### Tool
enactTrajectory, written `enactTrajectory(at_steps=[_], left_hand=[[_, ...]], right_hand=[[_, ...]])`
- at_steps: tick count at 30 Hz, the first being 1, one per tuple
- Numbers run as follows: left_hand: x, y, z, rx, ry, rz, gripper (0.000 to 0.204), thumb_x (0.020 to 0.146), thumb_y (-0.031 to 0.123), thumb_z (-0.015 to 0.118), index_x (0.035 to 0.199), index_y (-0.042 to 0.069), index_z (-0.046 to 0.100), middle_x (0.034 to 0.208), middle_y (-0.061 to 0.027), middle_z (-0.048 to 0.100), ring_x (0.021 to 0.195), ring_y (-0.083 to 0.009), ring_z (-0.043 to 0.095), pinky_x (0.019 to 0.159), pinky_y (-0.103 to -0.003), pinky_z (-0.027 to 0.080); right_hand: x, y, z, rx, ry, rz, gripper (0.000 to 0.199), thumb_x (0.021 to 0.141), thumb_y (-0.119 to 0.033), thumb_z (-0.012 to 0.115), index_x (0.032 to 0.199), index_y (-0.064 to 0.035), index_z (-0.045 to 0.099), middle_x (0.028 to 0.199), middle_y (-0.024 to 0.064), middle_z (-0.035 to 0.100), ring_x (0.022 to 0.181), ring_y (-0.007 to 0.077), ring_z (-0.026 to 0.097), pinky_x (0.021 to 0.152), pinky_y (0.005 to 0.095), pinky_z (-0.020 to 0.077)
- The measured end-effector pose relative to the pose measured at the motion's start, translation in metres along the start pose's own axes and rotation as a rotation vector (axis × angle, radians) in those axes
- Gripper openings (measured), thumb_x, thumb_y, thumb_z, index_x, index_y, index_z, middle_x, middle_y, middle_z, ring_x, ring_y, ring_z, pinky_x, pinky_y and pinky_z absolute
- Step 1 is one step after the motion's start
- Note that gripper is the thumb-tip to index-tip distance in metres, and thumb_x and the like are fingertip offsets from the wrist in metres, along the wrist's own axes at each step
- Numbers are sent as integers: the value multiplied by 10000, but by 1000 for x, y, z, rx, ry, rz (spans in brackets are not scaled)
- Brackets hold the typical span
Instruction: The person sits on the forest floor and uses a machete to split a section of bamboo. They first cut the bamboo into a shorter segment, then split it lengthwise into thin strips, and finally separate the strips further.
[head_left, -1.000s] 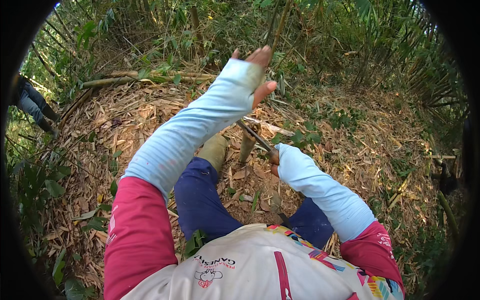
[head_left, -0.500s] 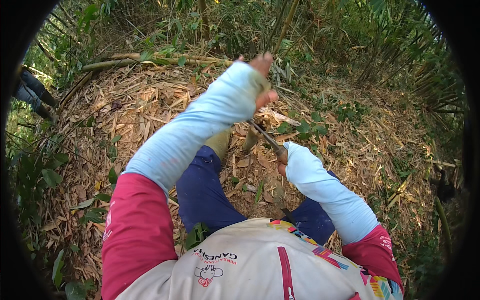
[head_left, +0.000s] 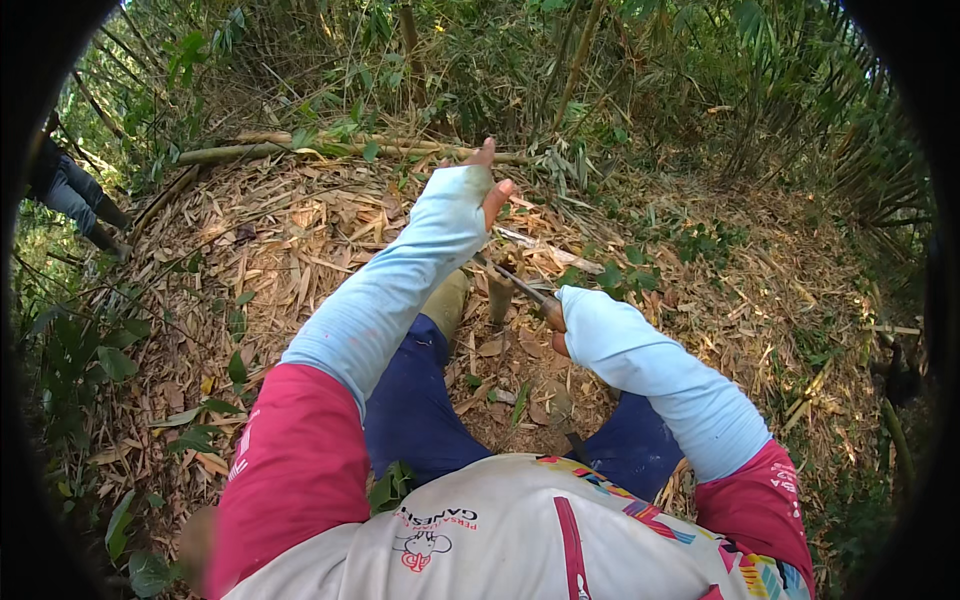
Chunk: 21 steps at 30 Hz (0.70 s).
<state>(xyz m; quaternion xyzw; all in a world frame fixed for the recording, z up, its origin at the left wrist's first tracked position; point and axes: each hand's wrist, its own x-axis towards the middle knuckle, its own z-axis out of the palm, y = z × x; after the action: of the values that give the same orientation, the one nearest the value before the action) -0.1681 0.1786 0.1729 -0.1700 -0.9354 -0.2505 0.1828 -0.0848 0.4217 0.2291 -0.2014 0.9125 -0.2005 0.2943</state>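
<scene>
My left hand [head_left: 487,185], in a pale blue sleeve, is held out ahead above the leaf litter. Its fingers are spread and nothing shows in them. Closer to my body, my right hand [head_left: 558,328] is closed around the handle of a long knife [head_left: 519,284]. The dark, narrow blade points forward and left, its far end close to the left wrist. Just below the blade in the picture stands a short cut stump [head_left: 499,298], between my feet; whether the blade touches it I cannot tell.
Dry leaves and chips cover the ground [head_left: 300,240]. Beyond lies a long bamboo pole [head_left: 235,154], with dense growth behind. My left boot [head_left: 447,302] is beside the stump. At the far left stand another person's legs [head_left: 80,197]. Low green leaves [head_left: 640,268] grow to the right.
My left hand has shifted to the left and slightly nearer. My right hand with the knife has moved a little to the left. The other person's legs appear slightly farther right.
</scene>
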Motion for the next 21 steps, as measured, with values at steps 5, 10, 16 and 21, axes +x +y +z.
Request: enactTrajectory(at_steps=[5, 10, 16, 21], left_hand=[[-32, 6, 4, -57, 70, -29, 614, 992, 388, 452, 1409, -61, 425, 1293, -274, 576, 1160, -406, 589, 1049, -501, 388], [13, 30, -6, 198, 104, 255, 568, 1002, 328, 460, 1427, -43, 393, 1363, -238, 538, 1277, -382, 508, 1110, -510, 318], [-47, -57, 49, -236, 203, -203, 584, 1002, 325, 480, 1445, -37, 365, 1192, -315, 610, 1121, -439, 593, 1041, -491, 395], [21, 9, 6, 212, 142, 169, 570, 977, 310, 507, 1404, -57, 422, 1340, -250, 551, 1277, -355, 509, 1108, -476, 315]], right_hand=[[-9, 14, 27, 9, 8, -21, 197, 837, -170, 677, 940, -39, 571, 783, 185, 623, 683, 365, 598, 672, 433, 495], [32, 57, 83, 177, 275, -178, 220, 813, -142, 694, 930, -21, 553, 743, 174, 601, 670, 352, 587, 655, 431, 483], [20, 0, 22, -27, -7, -146, 273, 806, -147, 700, 974, 5, 549, 725, 173, 594, 650, 371, 569, 638, 432, 475], [62, 66, 101, 128, 343, -186, 256, 802, -123, 703, 937, 9, 529, 696, 141, 574, 623, 327, 538, 611, 409, 461]])
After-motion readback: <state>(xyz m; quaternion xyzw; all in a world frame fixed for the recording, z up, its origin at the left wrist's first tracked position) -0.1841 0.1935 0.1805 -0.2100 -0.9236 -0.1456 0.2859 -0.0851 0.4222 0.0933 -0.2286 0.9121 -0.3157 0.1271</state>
